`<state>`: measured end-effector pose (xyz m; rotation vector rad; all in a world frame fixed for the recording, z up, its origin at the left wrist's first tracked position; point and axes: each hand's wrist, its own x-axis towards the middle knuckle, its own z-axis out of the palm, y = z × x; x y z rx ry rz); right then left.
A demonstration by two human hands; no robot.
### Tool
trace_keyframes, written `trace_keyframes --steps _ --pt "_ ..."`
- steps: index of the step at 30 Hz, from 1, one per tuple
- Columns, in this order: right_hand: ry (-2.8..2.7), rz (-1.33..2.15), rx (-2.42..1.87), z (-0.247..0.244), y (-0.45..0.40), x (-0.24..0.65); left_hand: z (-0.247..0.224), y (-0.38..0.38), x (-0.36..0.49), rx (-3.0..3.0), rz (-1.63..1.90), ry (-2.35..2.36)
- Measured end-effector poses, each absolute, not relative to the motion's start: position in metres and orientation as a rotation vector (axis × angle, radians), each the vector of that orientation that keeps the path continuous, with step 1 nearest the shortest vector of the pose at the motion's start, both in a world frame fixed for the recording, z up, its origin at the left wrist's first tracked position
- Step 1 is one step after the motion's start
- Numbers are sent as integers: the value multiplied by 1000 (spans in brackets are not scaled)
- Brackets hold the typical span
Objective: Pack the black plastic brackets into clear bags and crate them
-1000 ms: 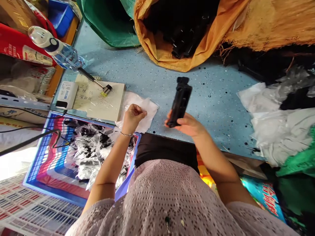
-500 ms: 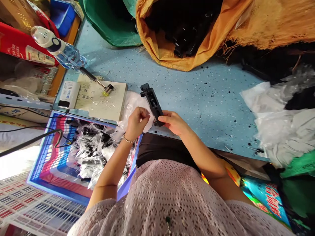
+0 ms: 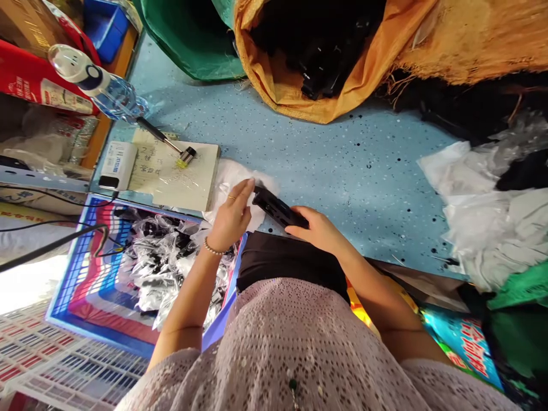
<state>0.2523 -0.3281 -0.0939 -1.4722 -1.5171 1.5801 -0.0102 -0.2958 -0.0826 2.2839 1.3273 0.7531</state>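
A long black plastic part (image 3: 277,208) lies slanted above the front edge of the table, its hollowed side partly in shadow. My right hand (image 3: 319,229) grips its near right end, thumb in front and fingers behind. At the other end, my left hand (image 3: 231,216) has its fingers stretched out and the thumb apart, the fingertips at or right beside the part's tip; whether they touch is unclear. Beneath the left hand, a pile of thin clear plastic bags (image 3: 222,174) rests on the table.
To the left, a blue basket (image 3: 64,285) holds several bagged black parts. A cardboard pad (image 3: 188,191) with a small hammer (image 3: 156,130), a white box (image 3: 119,164) and a water bottle (image 3: 115,97) stand behind it. An orange sack (image 3: 274,94) of black parts lies at the back.
The black part has turned from steep to a flatter slant and rolled onto another side. My left hand has gone from a pinch to stretched fingers at its far end.
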Motion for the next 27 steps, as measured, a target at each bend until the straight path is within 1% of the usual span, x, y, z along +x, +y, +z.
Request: trace_keyframes --steps 3,5,6,10,12,14,15,17,19,21,24,27 --pt "-1193 1803 -1327 -103 -319 243 -85 -316 8 2490 744 1054" --pt "-1007 1929 -1208 -106 -316 236 -90 -326 21 2474 772 885" --pt "-1003 1929 -1189 -105 -317 231 -93 -330 26 2433 788 833" --pt "-1416 1571 -1318 -87 -339 218 -89 -334 33 2308 859 815" --pt "-1569 1555 -1234 -70 -353 219 -69 -338 24 2260 971 855" --pt "-1575 1744 -1018 -54 -361 227 -35 -347 5 2159 1044 872" --pt "-1545 1871 -897 -49 -361 232 -16 -353 -9 2087 1025 868" --pt "-1453 2072 -740 -46 -356 241 14 -365 -45 1938 870 851" --pt "-1352 2113 -783 -53 -347 246 23 -375 -91 1811 610 885" --pt "-1249 2005 -966 -68 -339 245 4 -378 -141 1719 304 1049" --pt "-1151 1893 -1167 -94 -332 239 -54 -365 -204 1522 -126 1587" --pt "-1108 1902 -1231 -110 -331 234 -104 -347 -239 1369 -326 2021"
